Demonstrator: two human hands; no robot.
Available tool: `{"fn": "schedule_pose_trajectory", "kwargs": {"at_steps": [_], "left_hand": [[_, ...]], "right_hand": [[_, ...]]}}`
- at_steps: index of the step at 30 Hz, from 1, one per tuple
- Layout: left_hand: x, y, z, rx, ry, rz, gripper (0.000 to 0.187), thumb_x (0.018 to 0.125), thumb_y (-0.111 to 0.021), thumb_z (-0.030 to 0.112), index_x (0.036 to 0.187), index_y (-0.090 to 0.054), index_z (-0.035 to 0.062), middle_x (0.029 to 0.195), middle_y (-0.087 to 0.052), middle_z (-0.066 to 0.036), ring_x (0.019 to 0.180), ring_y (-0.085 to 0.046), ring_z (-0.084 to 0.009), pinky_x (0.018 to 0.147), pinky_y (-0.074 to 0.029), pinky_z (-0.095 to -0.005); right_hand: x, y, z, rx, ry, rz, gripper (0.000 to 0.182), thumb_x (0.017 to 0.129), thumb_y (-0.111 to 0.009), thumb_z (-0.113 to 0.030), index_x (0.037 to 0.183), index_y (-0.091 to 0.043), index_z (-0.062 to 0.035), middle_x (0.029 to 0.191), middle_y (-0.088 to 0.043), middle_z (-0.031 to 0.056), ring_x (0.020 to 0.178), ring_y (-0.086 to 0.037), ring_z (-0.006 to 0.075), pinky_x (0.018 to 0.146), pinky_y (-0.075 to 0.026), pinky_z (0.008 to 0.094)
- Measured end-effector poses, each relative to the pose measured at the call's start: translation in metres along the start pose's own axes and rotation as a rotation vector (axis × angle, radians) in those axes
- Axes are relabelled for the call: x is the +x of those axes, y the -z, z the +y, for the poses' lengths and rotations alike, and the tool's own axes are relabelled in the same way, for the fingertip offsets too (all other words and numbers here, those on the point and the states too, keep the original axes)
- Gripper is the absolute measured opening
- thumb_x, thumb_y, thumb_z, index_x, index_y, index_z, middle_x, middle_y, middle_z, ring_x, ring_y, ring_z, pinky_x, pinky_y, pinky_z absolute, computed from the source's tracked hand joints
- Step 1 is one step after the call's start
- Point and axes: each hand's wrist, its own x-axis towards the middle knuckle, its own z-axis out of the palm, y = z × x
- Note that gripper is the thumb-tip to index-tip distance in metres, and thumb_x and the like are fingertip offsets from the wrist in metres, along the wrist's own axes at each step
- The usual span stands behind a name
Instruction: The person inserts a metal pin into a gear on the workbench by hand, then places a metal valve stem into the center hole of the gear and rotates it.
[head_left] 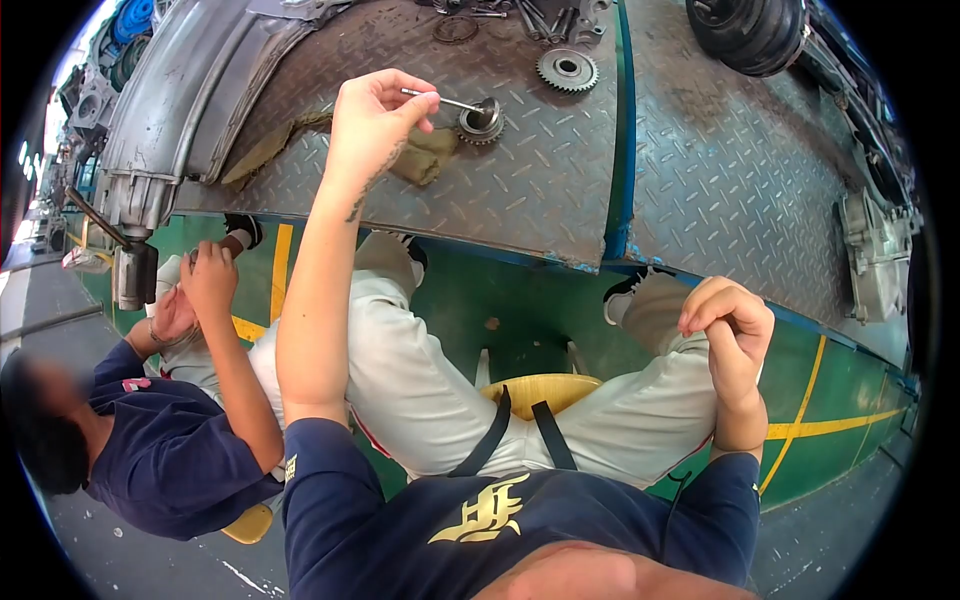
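My left hand [385, 115] is over the metal bench, pinching a thin metal rod [450, 102]. The rod's far end reaches the opening of a small toothed gear part [481, 122], which lies on the bench plate. Below that hand, a folded olive cloth [425, 155] rests beside the gear part. Behind and to the right lies a larger flat gear [567, 71]. My right hand [732, 325] is raised above my right thigh, off the bench, with its fingers curled in; whether it holds anything is hidden.
A large gearbox housing [185, 95] lies on the bench at left. Shafts and bolts [545, 20] lie at the back. A black round part [745, 30] and a metal casing [875, 258] stand at right. A co-worker [185, 440] sits close at my left.
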Motion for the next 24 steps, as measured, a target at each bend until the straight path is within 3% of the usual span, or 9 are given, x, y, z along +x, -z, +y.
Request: {"fn": "schedule_pose_trajectory", "kwargs": {"at_steps": [3,9,12,24], "left_hand": [[-0.002,0.002,0.0,-0.067,0.04,-0.033,0.01,0.089,-0.072,0.009,0.089,-0.068,-0.0002,0.073,-0.067,-0.004,0.055,-0.06,-0.0055,0.043,-0.037,-0.0184],[-0.001,0.0,0.0,0.184,0.071,0.056,0.022,0.089,-0.074,0.021,0.082,-0.066,0.0025,0.063,-0.063,-0.001,0.046,-0.054,-0.004,0.039,-0.035,-0.0192],[0.0,-0.001,0.0,0.076,0.107,0.046,0.022,0.088,-0.076,0.022,0.085,-0.067,0.0027,0.061,-0.061,0.0,0.046,-0.053,-0.0039,0.04,-0.034,-0.0192],[0.003,0.0,-0.007,-0.02,-0.054,-0.031,0.014,0.084,-0.072,0.005,0.097,-0.068,-0.0008,0.075,-0.066,-0.002,0.062,-0.059,-0.0051,0.053,-0.044,-0.0186]], "right_hand": [[0.0,-0.001,0.0,-0.001,-0.001,0.001,0.022,0.071,-0.041,0.014,0.074,-0.06,0.004,0.077,-0.064,0.0131,0.069,-0.06,0.0176,0.064,-0.048,0.0266],[0.0,-0.001,0.0,0.003,-0.014,0.014,0.022,0.071,-0.041,0.014,0.074,-0.06,0.004,0.077,-0.064,0.0134,0.068,-0.06,0.0176,0.063,-0.048,0.0265],[0.0,-0.001,0.001,0.005,-0.011,0.014,0.022,0.071,-0.041,0.014,0.074,-0.06,0.004,0.077,-0.064,0.0134,0.068,-0.06,0.0176,0.064,-0.048,0.0265],[-0.001,0.0,0.0,0.001,-0.01,0.011,0.023,0.07,-0.041,0.014,0.074,-0.06,0.0041,0.077,-0.064,0.0132,0.069,-0.06,0.0177,0.065,-0.049,0.0267]]}}
